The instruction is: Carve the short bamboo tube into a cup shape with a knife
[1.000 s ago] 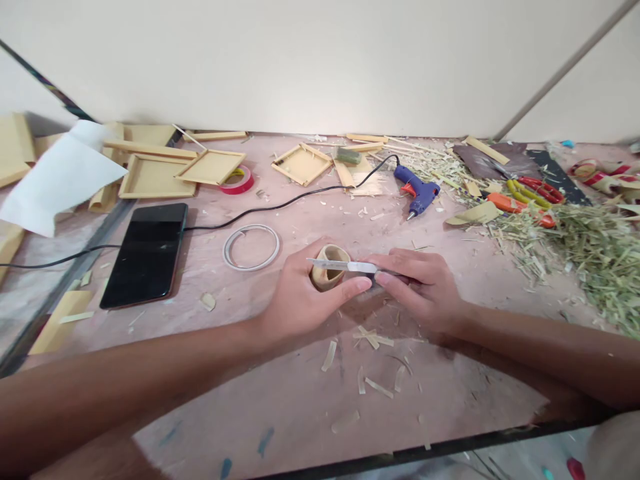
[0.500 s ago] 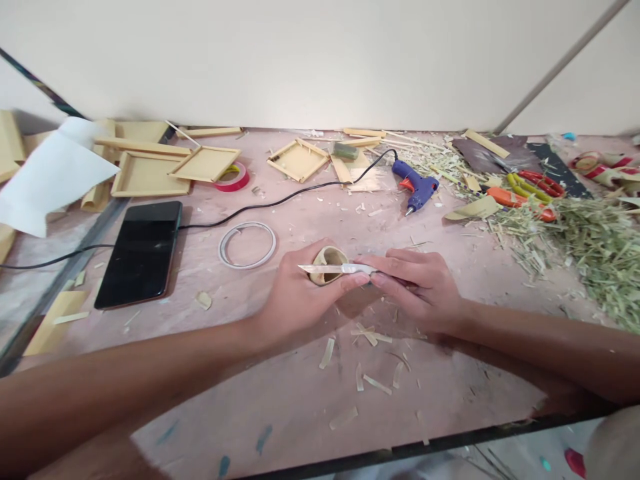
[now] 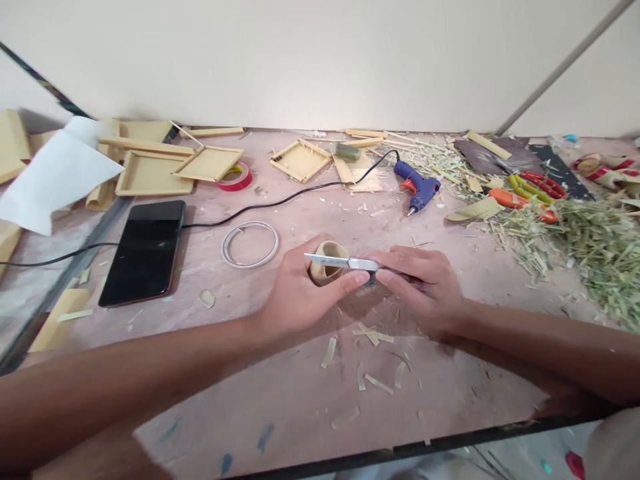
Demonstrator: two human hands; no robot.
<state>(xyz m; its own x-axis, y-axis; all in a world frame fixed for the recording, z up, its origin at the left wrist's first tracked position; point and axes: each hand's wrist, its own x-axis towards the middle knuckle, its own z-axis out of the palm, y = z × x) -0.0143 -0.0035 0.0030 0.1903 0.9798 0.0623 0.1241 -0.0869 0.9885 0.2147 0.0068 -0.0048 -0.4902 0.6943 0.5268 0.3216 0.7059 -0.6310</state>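
My left hand point(image 3: 300, 280) is closed around a short, hollow piece of bamboo point(image 3: 320, 273), its round opening facing up and toward me. A utility knife point(image 3: 363, 265) sits in my right hand point(image 3: 420, 277), which is closed on the handle. The knife's blade point(image 3: 325, 260) points left and lies across the bamboo's opening. My left thumb rests against the knife near the base of its blade. Most of the knife handle is hidden by my right fingers. Thin shavings point(image 3: 370, 333) lie on the table below my hands.
A roll of tape point(image 3: 223, 247) and a phone point(image 3: 143, 253) lie to the left. Behind stand small wooden frames point(image 3: 300, 161) and a blue glue gun point(image 3: 419, 187) with its cord. Pliers point(image 3: 535, 190) and a heap of shredded strips point(image 3: 600, 247) are at the right.
The knife has turned slightly in my right hand, so its blade sits a little higher and shows more of its flat. The bamboo has tilted slightly in my left hand.
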